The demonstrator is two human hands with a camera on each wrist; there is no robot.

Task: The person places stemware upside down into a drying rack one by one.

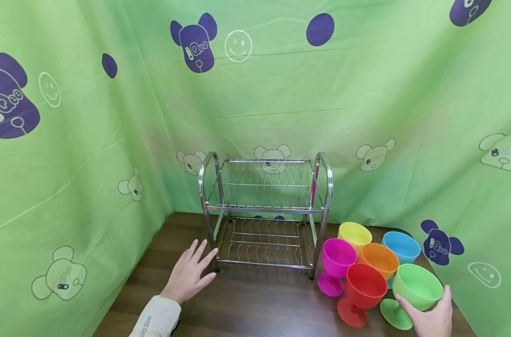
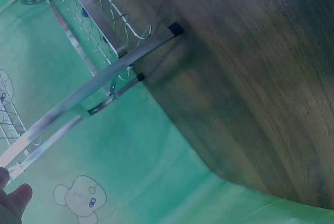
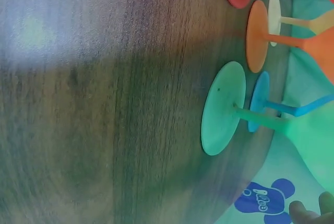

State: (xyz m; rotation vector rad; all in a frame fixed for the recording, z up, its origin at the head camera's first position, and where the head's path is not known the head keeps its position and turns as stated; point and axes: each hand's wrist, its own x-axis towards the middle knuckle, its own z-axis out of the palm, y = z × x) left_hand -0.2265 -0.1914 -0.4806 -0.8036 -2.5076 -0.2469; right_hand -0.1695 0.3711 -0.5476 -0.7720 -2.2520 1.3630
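My right hand (image 1: 433, 314) grips the bowl of a light green plastic goblet (image 1: 419, 284), thumb on its near left side and fingers around the right. Its round foot (image 3: 223, 108) and stem show in the right wrist view. Close by stand a red goblet (image 1: 366, 286), an orange goblet (image 1: 381, 260), a magenta goblet (image 1: 338, 256), a yellow goblet (image 1: 354, 235) and a blue goblet (image 1: 401, 246). With fingers spread and nothing held, my left hand (image 1: 188, 276) hovers beside the front left leg of a two-tier metal dish rack (image 1: 263, 267).
The rack stands at the back middle of the dark wooden table (image 1: 255, 304), left of the goblets. Green patterned cloth (image 1: 255, 103) encloses the table at the back and both sides, close behind the rack and near the right-hand goblets.
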